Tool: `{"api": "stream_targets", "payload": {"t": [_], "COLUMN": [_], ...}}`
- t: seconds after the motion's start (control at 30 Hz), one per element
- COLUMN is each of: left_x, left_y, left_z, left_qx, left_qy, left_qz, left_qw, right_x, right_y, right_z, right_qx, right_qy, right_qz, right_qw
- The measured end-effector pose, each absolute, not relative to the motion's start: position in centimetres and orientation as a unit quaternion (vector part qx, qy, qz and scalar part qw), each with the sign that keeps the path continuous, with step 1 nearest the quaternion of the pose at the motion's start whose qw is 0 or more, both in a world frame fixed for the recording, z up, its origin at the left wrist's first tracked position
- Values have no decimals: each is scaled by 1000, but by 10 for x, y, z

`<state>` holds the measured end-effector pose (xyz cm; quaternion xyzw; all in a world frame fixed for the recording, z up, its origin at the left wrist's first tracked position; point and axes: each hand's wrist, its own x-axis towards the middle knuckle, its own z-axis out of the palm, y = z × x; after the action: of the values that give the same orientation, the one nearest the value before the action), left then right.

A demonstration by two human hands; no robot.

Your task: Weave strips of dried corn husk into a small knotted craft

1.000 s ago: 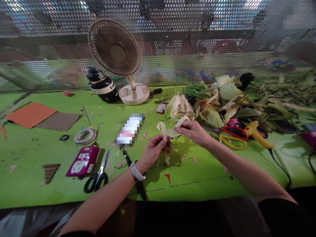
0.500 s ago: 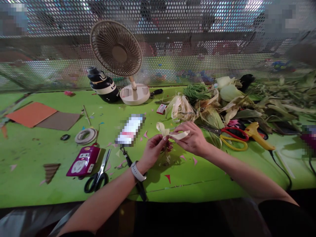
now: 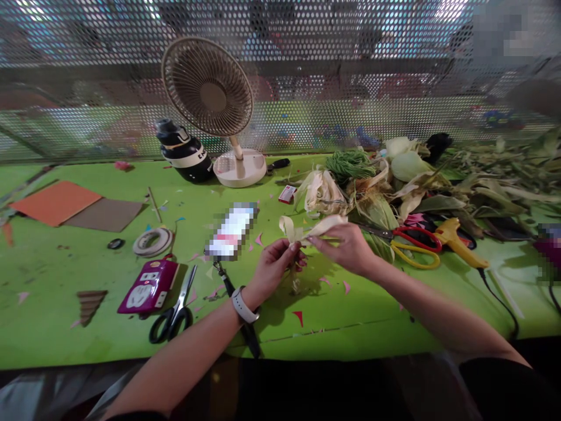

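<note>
Behind the green desk (image 3: pixel 372 316) a perforated screen (image 3: pixel 315 35) runs the whole width, closing off the far side; before it, on the right, sprawls a heap of husks (image 3: pixel 464 196), spread long and loose, perhaps so that single pieces come away easily; the fan (image 3: pixel 213 96) stands left of the middle with its face towards the worker, I suppose for the air, and the dark bottle (image 3: pixel 188 161) leans beside its base. The yellow glue gun (image 3: pixel 456 237) and the red-and-yellow scissors (image 3: pixel 383 233) lie near the right forearm, likely for easy reach; the black-handled scissors (image 3: pixel 179 307) lie by the left forearm.

Over the front middle of the desk, the two hands meet at a pale husk strip (image 3: pixel 328 224); the left hand (image 3: pixel 278 263) pinches its gathered middle between thumb and fingers, seemingly as the anchor, while the right hand (image 3: pixel 346 248) has the other end nipped between thumb and fingertips, as if to steer it; the strip bridges the two, one loop (image 3: pixel 287 227) standing up just beyond the left fingertips, the long tail passing over the right fingers, and a ragged end (image 3: pixel 295 283) hanging below the left hand; smallest of all, a red scrap (image 3: pixel 298 317) lies nearer the front edge.
</note>
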<state>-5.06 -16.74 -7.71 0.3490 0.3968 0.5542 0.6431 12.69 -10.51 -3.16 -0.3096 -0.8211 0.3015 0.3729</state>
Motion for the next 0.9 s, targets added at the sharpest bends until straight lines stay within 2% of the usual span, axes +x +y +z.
{"api": "stream_targets", "payload": {"t": [0.1, 0.2, 0.3, 0.57, 0.7, 0.9], "left_x": [-51, -52, -52, -51, -50, -50], "left_y": [-169, -171, -170, -166, -163, -162], "left_z": [-76, -74, -73, -76, -74, -73], "left_qx": [381, 387, 378, 341, 286, 271], "left_qy": [383, 376, 372, 381, 397, 399], "left_qz": [542, 541, 551, 606, 645, 652], "left_qw": [644, 645, 645, 610, 587, 585], "right_x": [130, 130, 127, 125, 123, 121], "right_y": [-94, -84, -81, -85, -87, -92], "right_z": [-29, -35, -43, -53, -55, -52], "right_qx": [-367, -392, -424, -356, -356, -355], "right_qy": [-639, -509, -496, -505, -494, -560], "right_qz": [615, 733, 728, 723, 731, 669], "right_qw": [282, 225, 210, 309, 308, 335]}}
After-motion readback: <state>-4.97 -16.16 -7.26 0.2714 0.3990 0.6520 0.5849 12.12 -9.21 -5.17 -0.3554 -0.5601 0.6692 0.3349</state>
